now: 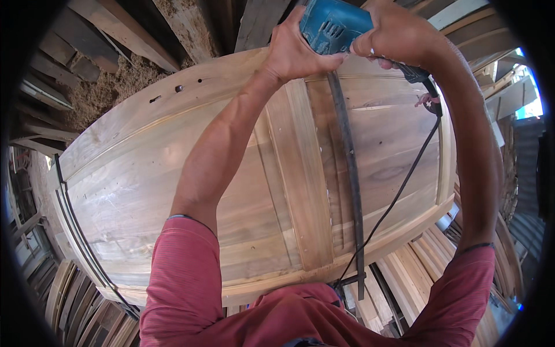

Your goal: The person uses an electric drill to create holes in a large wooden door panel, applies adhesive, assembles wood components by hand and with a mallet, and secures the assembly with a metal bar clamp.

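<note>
Wooden door point(173, 191) laid flat, panelled, spanning most of the view. Stacked timber point(416, 272) seen below its near edge; sawdust point(110, 87) piled beyond the far corner. Long dark clamp bar point(350, 179) laid across the door. Blue power tool point(329, 26) held at far edge, gripped by left hand point(292, 52) and right hand point(399, 34); black cord point(399, 191) trailed back toward the body.

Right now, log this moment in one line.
left hand on blue power tool | right hand gripping it | wooden door beneath
</note>
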